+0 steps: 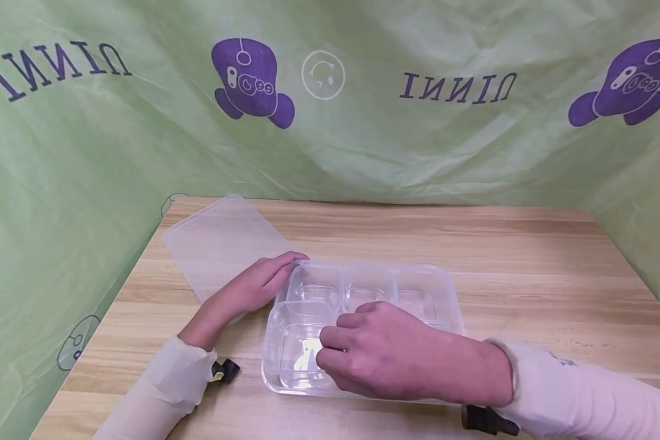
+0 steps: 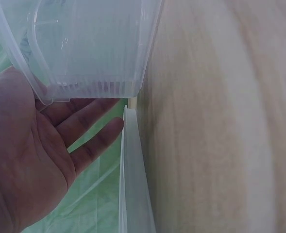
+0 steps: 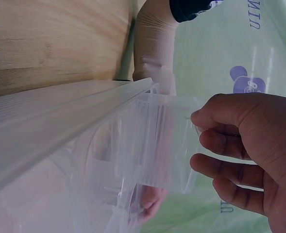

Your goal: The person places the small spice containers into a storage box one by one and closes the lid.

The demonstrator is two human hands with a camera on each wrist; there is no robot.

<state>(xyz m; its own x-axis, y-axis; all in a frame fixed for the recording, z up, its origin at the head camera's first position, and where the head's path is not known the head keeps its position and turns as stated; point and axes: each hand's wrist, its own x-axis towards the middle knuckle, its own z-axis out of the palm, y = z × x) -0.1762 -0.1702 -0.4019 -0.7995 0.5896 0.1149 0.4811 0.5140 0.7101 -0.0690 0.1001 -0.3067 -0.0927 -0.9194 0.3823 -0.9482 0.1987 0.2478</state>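
Note:
A large clear plastic food container (image 1: 455, 302) stands on the table, with several small clear compartment boxes in it. My right hand (image 1: 385, 351) is over its front part and pinches the wall of a small clear box (image 3: 174, 145) between thumb and fingers. In the right wrist view that box sticks up above the large container's rim. The right hand hides part of the box in the head view. My left hand (image 1: 260, 282) rests at the back left corner of the large container, its fingers fairly straight along the outside in the left wrist view.
A flat translucent lid (image 1: 220, 238) lies on the wooden table (image 1: 528, 263) at the back left, beside the left hand. Green printed cloth (image 1: 363, 146) hangs behind and at both sides. A black wrist device (image 1: 228, 371) shows under the left sleeve.

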